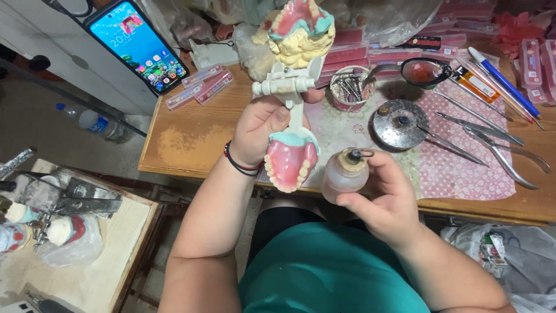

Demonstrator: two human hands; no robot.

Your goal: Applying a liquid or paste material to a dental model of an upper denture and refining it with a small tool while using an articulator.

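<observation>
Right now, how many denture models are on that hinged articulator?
2: the upper denture model at the top on yellow plaster, and the lower denture model by the left hand holding the articulator. Others may be hidden.

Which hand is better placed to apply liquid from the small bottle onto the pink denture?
Right, probably. The right hand already grips the small bottle, its capped nozzle beside the lower pink denture. The left hand is wrapped around the white hinged articulator that carries both casts, so it is occupied.
</observation>
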